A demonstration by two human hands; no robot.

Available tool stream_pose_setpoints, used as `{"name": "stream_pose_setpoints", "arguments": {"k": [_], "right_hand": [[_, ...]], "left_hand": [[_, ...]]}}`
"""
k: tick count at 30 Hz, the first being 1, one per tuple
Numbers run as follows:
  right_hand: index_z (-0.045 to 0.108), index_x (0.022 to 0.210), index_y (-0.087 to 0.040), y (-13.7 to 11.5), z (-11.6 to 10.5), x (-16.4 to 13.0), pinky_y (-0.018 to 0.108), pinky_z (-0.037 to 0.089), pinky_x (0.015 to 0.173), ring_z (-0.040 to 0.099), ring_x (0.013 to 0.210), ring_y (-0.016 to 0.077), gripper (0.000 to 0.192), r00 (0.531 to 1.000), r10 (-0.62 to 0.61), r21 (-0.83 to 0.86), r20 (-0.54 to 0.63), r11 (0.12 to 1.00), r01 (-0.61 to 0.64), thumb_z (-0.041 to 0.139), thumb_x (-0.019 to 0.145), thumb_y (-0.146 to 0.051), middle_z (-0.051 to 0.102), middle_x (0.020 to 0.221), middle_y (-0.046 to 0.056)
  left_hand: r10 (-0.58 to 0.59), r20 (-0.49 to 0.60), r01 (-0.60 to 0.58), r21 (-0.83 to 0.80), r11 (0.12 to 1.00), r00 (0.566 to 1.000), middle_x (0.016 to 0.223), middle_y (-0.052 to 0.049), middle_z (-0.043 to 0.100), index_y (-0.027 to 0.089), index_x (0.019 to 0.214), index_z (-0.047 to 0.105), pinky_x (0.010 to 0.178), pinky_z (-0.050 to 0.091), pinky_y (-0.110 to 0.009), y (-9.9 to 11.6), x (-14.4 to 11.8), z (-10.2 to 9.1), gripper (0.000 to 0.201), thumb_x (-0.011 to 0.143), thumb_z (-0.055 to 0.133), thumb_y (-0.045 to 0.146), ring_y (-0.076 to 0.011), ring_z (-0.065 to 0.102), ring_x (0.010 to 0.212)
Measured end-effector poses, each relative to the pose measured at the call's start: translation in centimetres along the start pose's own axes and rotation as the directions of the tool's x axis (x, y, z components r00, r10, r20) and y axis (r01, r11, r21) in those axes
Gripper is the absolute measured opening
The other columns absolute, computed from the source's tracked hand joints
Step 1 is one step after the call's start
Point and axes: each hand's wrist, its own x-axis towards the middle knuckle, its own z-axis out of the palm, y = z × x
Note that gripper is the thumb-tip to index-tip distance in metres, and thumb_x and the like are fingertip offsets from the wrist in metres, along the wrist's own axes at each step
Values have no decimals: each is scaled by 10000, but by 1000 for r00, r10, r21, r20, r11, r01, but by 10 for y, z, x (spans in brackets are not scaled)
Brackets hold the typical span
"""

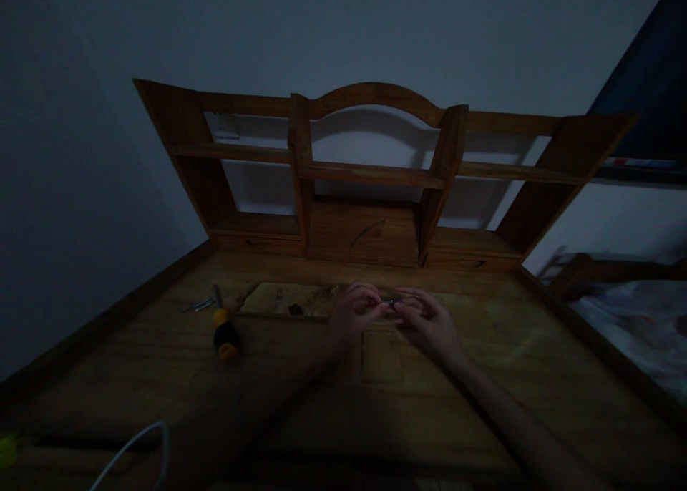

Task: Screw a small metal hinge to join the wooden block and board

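Note:
Over the middle of the wooden desk [300, 391], my two hands meet around a small dark metallic piece [393, 301], too small and dim to name. My left hand [357, 308] pinches toward its left end with thumb and forefinger. From the other side, my right hand [424, 316] has thumb and fingers closed on the piece. Off to the left lies a screwdriver [225, 337] with a yellow and black handle, its shaft pointing away from me. Next to its shaft are a few thin metal pieces [201, 305], perhaps screws or bits.
A wooden shelf unit [370, 176] stands at the desk's back against the wall. A pale worn strip [290, 300] and a square patch [382, 357] mark the desktop. A white cable [132, 441] loops at lower left. Bedding [633, 326] lies beyond the right edge.

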Motion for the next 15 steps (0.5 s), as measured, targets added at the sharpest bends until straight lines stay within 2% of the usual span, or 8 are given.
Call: {"name": "stream_pose_setpoints", "arguments": {"k": [4, 7, 11, 15], "right_hand": [[788, 1026, -258, 4, -5, 5, 258, 595, 700, 762, 817, 179, 254, 997, 64, 81, -33, 995, -61, 819, 821, -404, 802, 965, 51], [807, 992, -242, 5, -9, 9, 234, 583, 652, 771, 793, 183, 244, 992, 117, 115, -37, 987, -112, 829, 808, -400, 809, 929, 64], [821, 944, -211, 5, -13, 11, 231, 585, 640, 769, 750, 181, 265, 983, 183, 136, -9, 974, -180, 889, 728, -348, 812, 915, 81], [799, 1017, -259, 3, -13, 10, 224, 569, 601, 754, 721, 162, 315, 986, 162, 147, -46, 977, -154, 887, 727, -346, 813, 919, 38]], "left_hand": [[-56, 18, 56, -43, 998, 998, 997, -56, 623, 192, 816, 721, 814, 618, -302, 0, -1, 0, 172, 851, 785, 348, -180, 661, 981], [-70, 35, 72, -73, 995, 997, 1021, -55, 612, 196, 820, 730, 828, 622, -319, -1, -1, -1, 191, 844, 794, 374, -184, 659, 993], [-4, 61, 4, -3, 1000, 998, 1019, -52, 616, 212, 841, 756, 789, 617, -302, 1, 0, -3, 171, 862, 782, 380, -181, 662, 980], [66, 88, -72, 66, 995, 994, 1000, -46, 633, 224, 857, 773, 774, 600, -289, 5, 0, -3, 134, 854, 796, 356, -162, 669, 916]]}}
